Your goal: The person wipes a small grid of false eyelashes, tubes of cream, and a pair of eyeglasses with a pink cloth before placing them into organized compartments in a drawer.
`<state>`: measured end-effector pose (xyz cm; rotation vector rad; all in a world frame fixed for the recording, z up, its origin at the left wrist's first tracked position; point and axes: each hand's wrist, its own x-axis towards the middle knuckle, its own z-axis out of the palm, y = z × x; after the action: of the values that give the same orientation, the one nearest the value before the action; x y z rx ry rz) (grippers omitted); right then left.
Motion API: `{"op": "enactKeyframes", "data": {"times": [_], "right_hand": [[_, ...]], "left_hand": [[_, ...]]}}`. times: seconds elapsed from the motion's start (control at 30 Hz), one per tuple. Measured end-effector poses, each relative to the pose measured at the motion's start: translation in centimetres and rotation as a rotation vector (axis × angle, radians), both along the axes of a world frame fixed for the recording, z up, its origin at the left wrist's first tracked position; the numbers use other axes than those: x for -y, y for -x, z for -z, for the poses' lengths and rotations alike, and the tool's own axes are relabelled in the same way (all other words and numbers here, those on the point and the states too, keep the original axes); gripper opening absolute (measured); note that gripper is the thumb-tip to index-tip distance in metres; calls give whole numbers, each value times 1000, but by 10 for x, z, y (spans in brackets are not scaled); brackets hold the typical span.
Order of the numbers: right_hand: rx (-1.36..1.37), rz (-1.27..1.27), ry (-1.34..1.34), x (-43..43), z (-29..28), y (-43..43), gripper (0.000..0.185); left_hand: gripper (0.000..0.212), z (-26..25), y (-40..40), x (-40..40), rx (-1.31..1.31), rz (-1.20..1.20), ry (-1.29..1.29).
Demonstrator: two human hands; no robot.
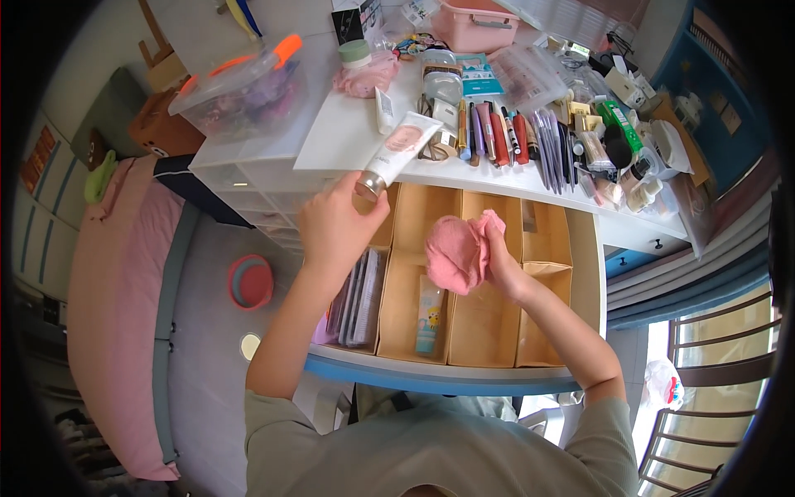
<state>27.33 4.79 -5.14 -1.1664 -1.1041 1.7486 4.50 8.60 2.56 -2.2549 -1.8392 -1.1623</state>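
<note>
My left hand grips the silvery cap of a white squeeze tube, which tilts up over the desk's front edge. In my right hand is a crumpled pink cloth, held above the open drawer. Cardboard organizer boxes divide the drawer into several compartments. A small tube with a teal end lies in a front compartment, partly under the cloth. Flat clear cases stand on edge in the front left compartment.
Pens and cosmetic tubes lie in a row on the white desktop. A pink bin stands at the back. Left of the desk are a clear box with orange handles, drawer units and a pink basin on the floor.
</note>
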Motion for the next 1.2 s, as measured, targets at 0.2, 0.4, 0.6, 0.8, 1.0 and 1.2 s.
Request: {"op": "enactKeyframes", "data": {"times": [0.2,0.4,0.6,0.8,1.0,1.2], "right_hand": [[-102,-45,81,4,-4,4,63],[-33,-41,-139,21,-23,6,59],[-159,330,-120,29,-24,-6,33],[-172,281,-228,34,-20,-9,27],[-138,18,-300,36,-20,3,27],[-186,130,-204,43,-30,6,22]], "left_hand": [[34,9,-31,36,76,185,58],[36,30,-56,50,110,381,3],[32,40,-72,57,282,493,269],[24,61,-75,54,814,695,902],[23,59,-78,58,817,807,1375],[16,67,-78,60,895,764,1319]]}}
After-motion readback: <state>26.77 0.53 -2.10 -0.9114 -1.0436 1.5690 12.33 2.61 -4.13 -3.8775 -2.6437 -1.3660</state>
